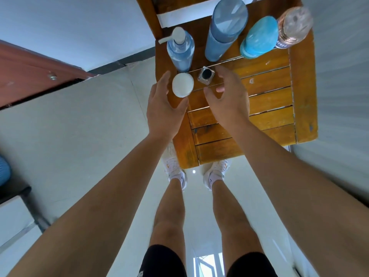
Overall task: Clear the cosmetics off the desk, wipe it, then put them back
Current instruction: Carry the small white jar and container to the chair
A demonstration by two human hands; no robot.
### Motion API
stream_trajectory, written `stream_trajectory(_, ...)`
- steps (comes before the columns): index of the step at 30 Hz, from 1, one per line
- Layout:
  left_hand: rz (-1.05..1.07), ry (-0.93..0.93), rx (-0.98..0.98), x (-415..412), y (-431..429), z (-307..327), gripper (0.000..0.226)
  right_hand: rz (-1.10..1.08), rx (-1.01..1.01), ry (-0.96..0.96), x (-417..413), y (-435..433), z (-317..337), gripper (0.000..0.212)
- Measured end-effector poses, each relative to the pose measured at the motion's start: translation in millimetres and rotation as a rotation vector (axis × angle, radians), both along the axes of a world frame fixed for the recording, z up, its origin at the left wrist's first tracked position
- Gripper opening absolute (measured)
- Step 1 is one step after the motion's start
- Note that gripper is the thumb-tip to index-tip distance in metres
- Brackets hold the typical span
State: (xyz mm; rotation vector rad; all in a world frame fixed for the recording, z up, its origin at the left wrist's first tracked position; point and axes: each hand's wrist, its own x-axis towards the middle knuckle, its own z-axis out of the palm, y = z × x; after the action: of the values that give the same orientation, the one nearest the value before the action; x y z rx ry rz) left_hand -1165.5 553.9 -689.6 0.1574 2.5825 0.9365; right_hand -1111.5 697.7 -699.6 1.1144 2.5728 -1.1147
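Observation:
On the wooden slatted desk [269,116] stand a blue pump bottle [180,50], a tall blue bottle [225,29], a turquoise-lidded container [259,38] and a clear pinkish bottle [293,27]. Nearer me sit a white round jar [182,84] and a small square glass bottle with a black cap [206,75]. My left hand [165,108] is spread around the white jar, thumb below it and fingers at its left, contact unclear. My right hand [227,92] hovers with relaxed fingers just right of the small glass bottle, holding nothing.
My legs and white shoes [175,170] stand at the desk's near edge on a pale tiled floor. A reddish-brown panel [30,76] lies at the left, a white wall at the right. A white box [12,220] and a blue object sit far left.

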Motion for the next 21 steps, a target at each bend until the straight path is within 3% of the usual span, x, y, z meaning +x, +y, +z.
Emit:
stream_trajectory(6, 0.063, 0.079, -0.004, 12.5, -27.6, 73.5, 0.071, 0.043, 0.049, 0.099, 22.4, -3.5, 68.9, 0.050)
stream_trajectory(11, 0.081, 0.237, 0.007, 2.4, -60.0, 198.6, 0.068, 0.148, 0.110, 0.231, 7.6, -7.5, 186.0, 0.050)
stream_trajectory(16, 0.167, 0.562, 0.087, -7.7, -105.2, 349.6, 0.061, 0.361, 0.120, 0.496, -34.1, -36.0, 329.4, 0.046)
stream_trajectory(21, 0.346, 0.835, -0.041, 30.6, -171.0, 468.9, 0.058, 0.660, 0.094, 0.776, -67.7, -95.6, 447.7, 0.048)
